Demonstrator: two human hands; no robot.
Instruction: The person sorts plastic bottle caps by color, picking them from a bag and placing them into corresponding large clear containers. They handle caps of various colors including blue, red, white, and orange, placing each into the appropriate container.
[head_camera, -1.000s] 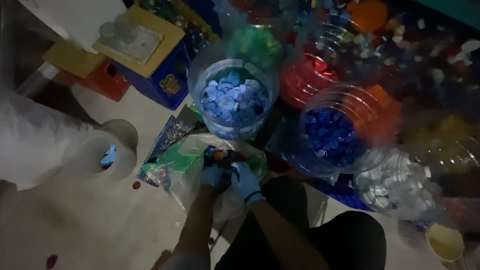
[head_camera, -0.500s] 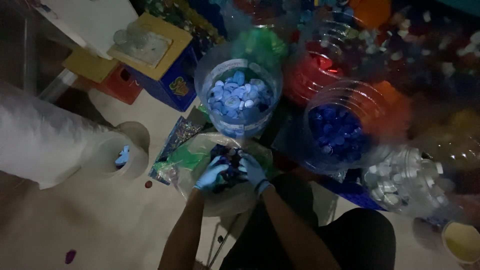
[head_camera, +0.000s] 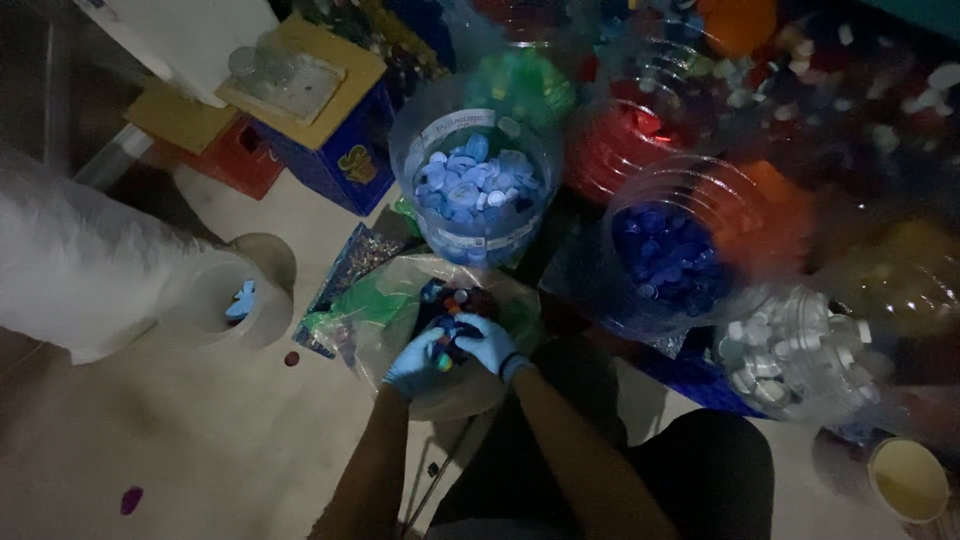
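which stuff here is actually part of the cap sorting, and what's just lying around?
In use:
- left hand and right hand, both gloved, in the clear bag of mixed caps
- tub of light blue caps
- tub of dark blue caps
- tub of white caps

Lying about:
- yellow-topped blue crate
- white roll
- loose purple cap

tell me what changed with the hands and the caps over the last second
Little changed: the left hand and right hand, both gloved, stayed together over the mixed caps in the clear bag; grip unclear. The light blue, dark blue and white cap tubs stayed put.
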